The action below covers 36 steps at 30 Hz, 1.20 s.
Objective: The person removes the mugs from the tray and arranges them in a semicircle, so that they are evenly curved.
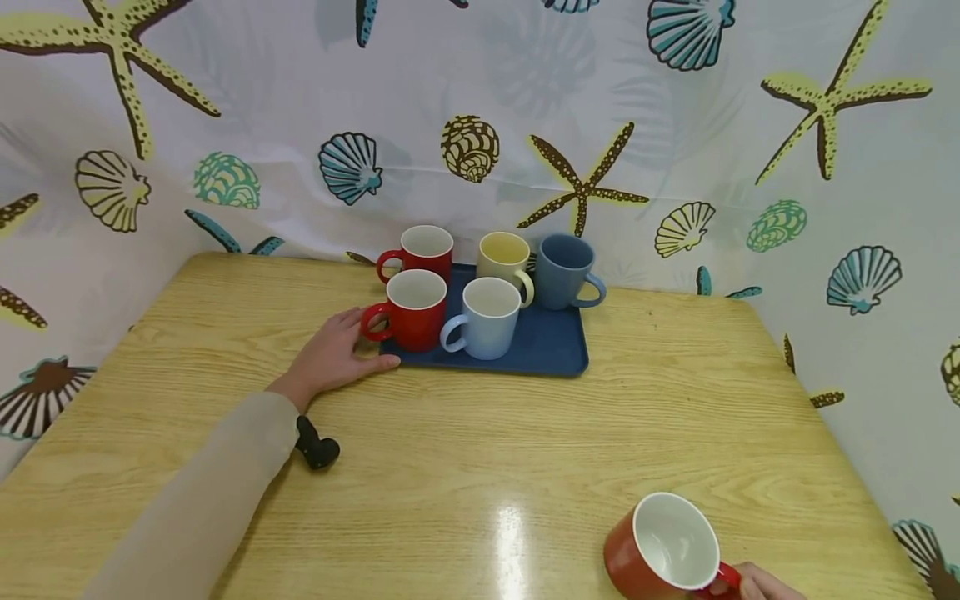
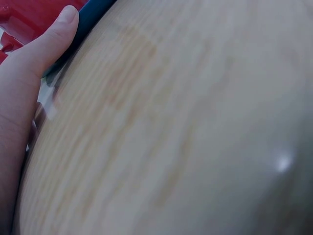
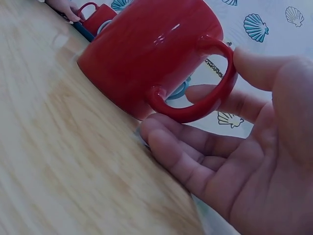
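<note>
At the bottom right of the head view, my right hand (image 1: pixel 763 583) pinches the handle of a red mug (image 1: pixel 626 554) with a white inside. The right wrist view shows the thumb and index finger on the red handle (image 3: pixel 227 93), with the other fingers bent below it. Whether the mug's base touches the table cannot be told. My left hand (image 1: pixel 330 354) lies at the left front corner of a dark blue tray (image 1: pixel 551 354), its thumb (image 2: pixel 61 36) straight along the rim. Beside it on the tray stands a red mug (image 1: pixel 418 321); the left fingertips are partly hidden by its handle.
Also on the tray stand another red mug (image 1: pixel 442 260), a cream mug (image 1: pixel 501 265), a blue mug (image 1: pixel 558 279) and a light blue mug (image 1: pixel 491 332). A shell-patterned cloth (image 1: pixel 420 83) hangs behind and beside the wooden table (image 1: pixel 420 475).
</note>
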Each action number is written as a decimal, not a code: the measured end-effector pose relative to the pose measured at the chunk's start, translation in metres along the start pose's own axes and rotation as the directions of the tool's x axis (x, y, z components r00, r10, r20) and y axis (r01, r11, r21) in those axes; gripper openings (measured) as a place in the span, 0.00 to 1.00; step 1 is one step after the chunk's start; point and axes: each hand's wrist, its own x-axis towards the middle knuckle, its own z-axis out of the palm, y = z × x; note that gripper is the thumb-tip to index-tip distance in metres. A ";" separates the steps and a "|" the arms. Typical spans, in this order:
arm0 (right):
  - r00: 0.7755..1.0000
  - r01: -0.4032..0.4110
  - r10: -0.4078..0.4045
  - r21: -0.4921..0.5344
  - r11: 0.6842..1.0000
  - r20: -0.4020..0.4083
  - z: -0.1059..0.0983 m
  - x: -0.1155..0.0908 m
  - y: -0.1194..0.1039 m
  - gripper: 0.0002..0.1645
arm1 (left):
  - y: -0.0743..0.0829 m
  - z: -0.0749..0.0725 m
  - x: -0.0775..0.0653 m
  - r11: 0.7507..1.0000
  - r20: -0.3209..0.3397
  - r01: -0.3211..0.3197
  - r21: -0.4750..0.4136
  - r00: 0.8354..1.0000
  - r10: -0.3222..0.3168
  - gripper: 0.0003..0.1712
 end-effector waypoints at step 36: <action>0.997 0.075 -0.071 -0.300 0.951 0.025 -0.050 0.038 -0.042 0.20 | 0.000 0.002 0.000 1.000 -0.007 0.003 0.010 1.000 -0.003 0.61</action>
